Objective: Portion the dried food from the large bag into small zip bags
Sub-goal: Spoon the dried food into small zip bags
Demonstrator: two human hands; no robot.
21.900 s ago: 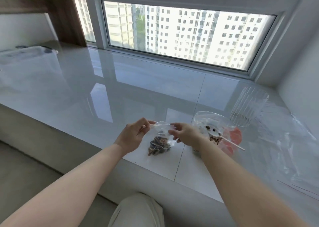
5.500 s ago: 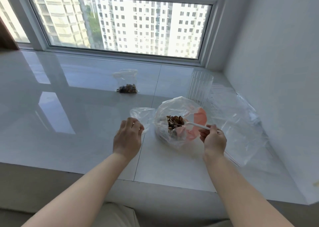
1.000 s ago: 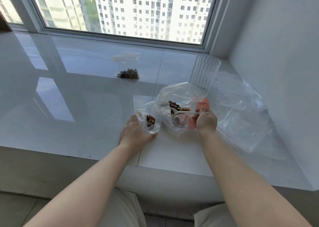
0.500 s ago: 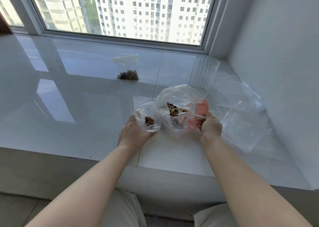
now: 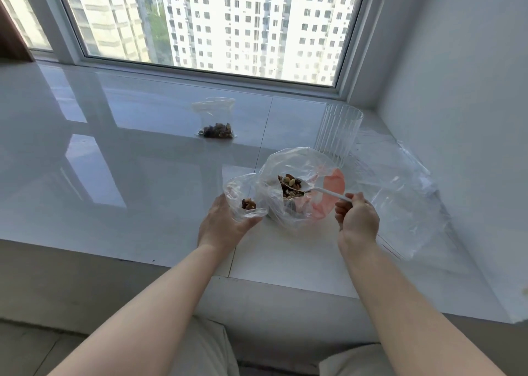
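The right hand (image 5: 357, 218) is closed around the end of a white spoon (image 5: 320, 190), whose bowl carries a small heap of nuts and dried pieces (image 5: 290, 182) just above the mouth of the large bag (image 5: 288, 164). The spoon's bowl points left, toward the small bag.

The left hand (image 5: 225, 227) cups a small zip bag (image 5: 243, 193) from below and behind, fingers curled round its base and holding it upright with its mouth open. A little dried food (image 5: 249, 204) sits at its bottom. This bag touches the left side of the large bag.

The large bag stands open on the white sill (image 5: 114, 175), with more dried food inside and a pink patch showing through its right side. Just behind it to the right stands a ribbed clear cup (image 5: 338, 133). A crumpled sheet of clear plastic (image 5: 400, 198) lies to the right, near the wall.

Farther back, well apart from the hands, another small bag (image 5: 215, 121) stands on the sill with dried food in its bottom. Beyond it is the window (image 5: 205, 24).
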